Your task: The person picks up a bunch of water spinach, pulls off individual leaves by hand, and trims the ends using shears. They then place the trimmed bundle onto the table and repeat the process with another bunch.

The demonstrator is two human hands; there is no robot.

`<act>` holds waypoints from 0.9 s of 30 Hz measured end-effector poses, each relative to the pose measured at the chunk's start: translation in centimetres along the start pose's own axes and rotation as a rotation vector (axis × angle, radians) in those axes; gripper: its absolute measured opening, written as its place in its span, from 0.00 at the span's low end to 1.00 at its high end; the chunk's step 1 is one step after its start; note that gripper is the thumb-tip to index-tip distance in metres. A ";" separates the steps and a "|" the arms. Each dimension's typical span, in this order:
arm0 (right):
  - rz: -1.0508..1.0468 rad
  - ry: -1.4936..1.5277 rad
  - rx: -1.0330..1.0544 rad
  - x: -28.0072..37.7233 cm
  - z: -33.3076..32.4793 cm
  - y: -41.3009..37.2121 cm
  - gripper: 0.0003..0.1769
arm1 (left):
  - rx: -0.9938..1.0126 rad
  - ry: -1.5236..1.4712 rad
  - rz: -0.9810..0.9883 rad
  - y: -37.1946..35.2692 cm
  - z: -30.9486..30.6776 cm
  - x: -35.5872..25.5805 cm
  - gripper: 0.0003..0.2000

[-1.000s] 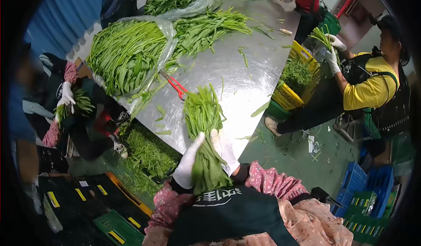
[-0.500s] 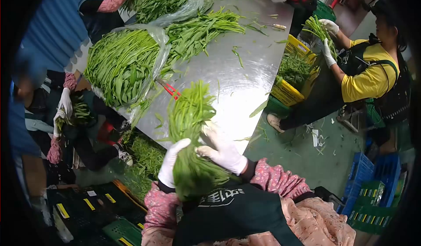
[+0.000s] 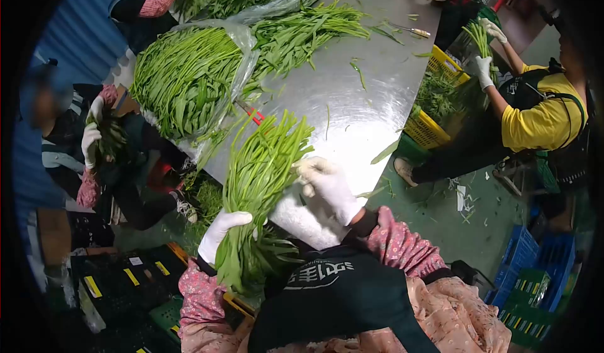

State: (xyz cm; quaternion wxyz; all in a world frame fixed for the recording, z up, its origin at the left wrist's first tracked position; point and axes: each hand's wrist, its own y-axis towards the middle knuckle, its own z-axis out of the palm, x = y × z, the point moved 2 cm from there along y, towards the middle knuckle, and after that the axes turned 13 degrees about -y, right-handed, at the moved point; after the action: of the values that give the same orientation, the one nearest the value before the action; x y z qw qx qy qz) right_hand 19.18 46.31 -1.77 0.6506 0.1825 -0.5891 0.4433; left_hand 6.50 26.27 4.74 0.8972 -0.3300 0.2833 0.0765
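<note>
My left hand [image 3: 224, 232], in a white glove, is wrapped round the lower part of a bunch of leafy greens [image 3: 259, 170] that look like water spinach. The stems point away from me over the near edge of the metal table [image 3: 352, 126], and the leaves hang towards my apron. Beside the stems on the right, my right hand [image 3: 328, 188], also gloved, has its fingers curled in a pinch; whatever may be between them is too small to make out. Just beyond the stem ends lies a tool with red handles [image 3: 255, 115], partly covered.
A large heap of greens [image 3: 189, 82] in clear plastic covers the table's left side. A wooden-handled tool [image 3: 420, 33] lies far right. Yellow crates [image 3: 428, 126] and a co-worker in yellow [image 3: 541, 114] are right; another co-worker [image 3: 94, 133] sits left. Dark crates [image 3: 119, 284] stand lower left.
The bunch has tilted and moved slightly left with my left hand, its stems fanning out more. My right hand has come off the bunch's side, and its fingers have curled in.
</note>
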 end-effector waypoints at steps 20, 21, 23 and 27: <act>-0.214 -0.863 -0.009 0.3 -2.2 -0.4 0.12 | 0.066 0.229 -0.109 -0.7 0.6 2.0 0.27; -0.313 -0.954 -0.221 -0.9 -3.6 0.4 0.11 | 0.068 0.231 -0.135 -1.0 0.5 2.0 0.26; -0.308 -0.827 -0.435 -1.4 -8.5 3.4 0.10 | 0.073 0.243 -0.173 -1.1 -0.4 2.5 0.25; -0.073 -0.401 -0.618 4.9 -9.9 2.0 0.06 | 0.055 0.286 -0.174 -0.7 -0.3 2.6 0.22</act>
State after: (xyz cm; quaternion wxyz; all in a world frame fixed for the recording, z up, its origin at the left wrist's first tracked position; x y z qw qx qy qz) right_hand 23.17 56.71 -0.12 0.5622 0.0817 -0.8038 0.1764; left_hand 8.77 25.36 3.45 0.8597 -0.3362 0.3804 -0.0569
